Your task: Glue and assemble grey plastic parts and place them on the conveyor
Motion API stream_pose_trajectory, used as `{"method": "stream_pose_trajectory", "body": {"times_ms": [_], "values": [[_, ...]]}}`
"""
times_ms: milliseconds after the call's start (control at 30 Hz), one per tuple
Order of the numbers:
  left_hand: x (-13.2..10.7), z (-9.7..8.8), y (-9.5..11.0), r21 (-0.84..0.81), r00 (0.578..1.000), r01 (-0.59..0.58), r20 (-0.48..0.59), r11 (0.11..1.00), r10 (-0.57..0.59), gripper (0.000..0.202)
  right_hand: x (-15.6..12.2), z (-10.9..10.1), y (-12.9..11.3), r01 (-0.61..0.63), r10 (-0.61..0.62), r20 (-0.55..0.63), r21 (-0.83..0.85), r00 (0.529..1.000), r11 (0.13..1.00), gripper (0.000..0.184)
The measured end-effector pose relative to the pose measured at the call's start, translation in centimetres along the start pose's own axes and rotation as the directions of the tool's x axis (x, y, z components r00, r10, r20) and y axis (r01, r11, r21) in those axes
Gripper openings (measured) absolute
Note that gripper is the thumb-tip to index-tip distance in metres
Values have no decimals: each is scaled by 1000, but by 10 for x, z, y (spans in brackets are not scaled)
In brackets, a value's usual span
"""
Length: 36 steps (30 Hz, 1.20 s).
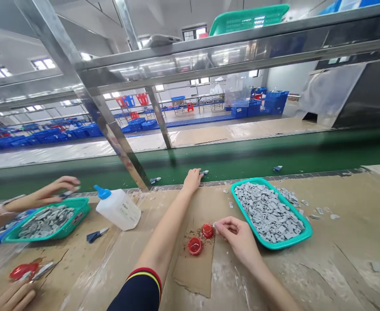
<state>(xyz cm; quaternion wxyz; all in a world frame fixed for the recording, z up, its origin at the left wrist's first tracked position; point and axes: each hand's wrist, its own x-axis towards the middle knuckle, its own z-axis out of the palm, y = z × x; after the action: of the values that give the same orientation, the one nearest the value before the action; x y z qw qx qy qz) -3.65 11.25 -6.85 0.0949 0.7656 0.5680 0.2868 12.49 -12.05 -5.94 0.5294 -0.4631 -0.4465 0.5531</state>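
Note:
My left hand point(193, 179) reaches out over the near edge of the green belt, fingers closed on a small dark blue piece with a pale pointed tip point(204, 172). Lower down, my right hand point(237, 237) pinches a small grey plastic part point(214, 225) just beside a red cap point(207, 231). A second red cap point(195, 245) with glossy liquid in it stands close by. Both caps rest on a cardboard strip point(194, 276) with brown crumbs around them. To the right of my right hand, a green basket point(306, 233) is heaped with small grey parts point(269, 211).
Similar pointed pieces lie on the green belt point(235, 160). A white bottle with a blue nozzle point(120, 209) stands left of my arm. A co-worker's hands point(58, 188) are at the left, by another green basket point(81, 211). A metal post point(125, 151) rises beyond the bottle.

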Motion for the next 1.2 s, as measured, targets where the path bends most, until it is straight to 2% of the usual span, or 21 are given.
{"method": "stream_pose_trajectory", "body": {"times_ms": [133, 200, 267, 333, 467, 500, 533, 600, 667, 800, 1000, 1200], "values": [[23, -5, 20, -135, 989, 133, 78, 982, -123, 32, 3, -2, 0, 15, -14, -25, 13, 1000, 1000, 31], [20, -13, 27, -225, 977, 209, 95, 952, -192, 32, 2, -4, -5, 31, -30, -38, 8, 999, 1000, 30], [2, -25, 33, -331, 963, 267, 116, 905, -242, 33, -1, -7, -14, 50, -51, -54, -7, 997, 999, 30], [-31, -42, 39, -443, 953, 302, 143, 844, -266, 35, -4, -10, -25, 56, -57, -65, -16, 996, 998, 29], [-128, -79, 63, -626, 937, 346, 199, 699, -286, 38, -13, -13, -39, 26, -25, -54, 25, 998, 999, 28], [-153, -86, 71, -738, 925, 370, 234, 565, -299, 38, -15, -12, -40, 12, -10, -44, 45, 999, 999, 28], [-174, -91, 81, -793, 910, 397, 273, 462, -312, 37, -17, -12, -41, -6, 8, -28, 69, 1000, 998, 27], [-208, -95, 100, -833, 887, 414, 280, 366, -367, 30, -23, -11, -41, -52, 49, 27, 128, 998, 990, 25], [-226, -95, 117, -843, 869, 411, 248, 347, -428, 28, -28, -10, -42, -114, 96, 104, 185, 990, 976, 24], [-231, -90, 137, -840, 862, 391, 191, 377, -469, 27, -34, -10, -45, -184, 139, 222, 196, 965, 963, 24], [-229, -88, 143, -840, 853, 397, 189, 370, -486, 43, -31, -11, -49, -143, 131, 200, 46, 971, 989, 24], [-234, -87, 145, -822, 837, 427, 202, 376, -508, 46, -30, -11, -47, -158, 147, 247, 23, 958, 987, 24]]}}
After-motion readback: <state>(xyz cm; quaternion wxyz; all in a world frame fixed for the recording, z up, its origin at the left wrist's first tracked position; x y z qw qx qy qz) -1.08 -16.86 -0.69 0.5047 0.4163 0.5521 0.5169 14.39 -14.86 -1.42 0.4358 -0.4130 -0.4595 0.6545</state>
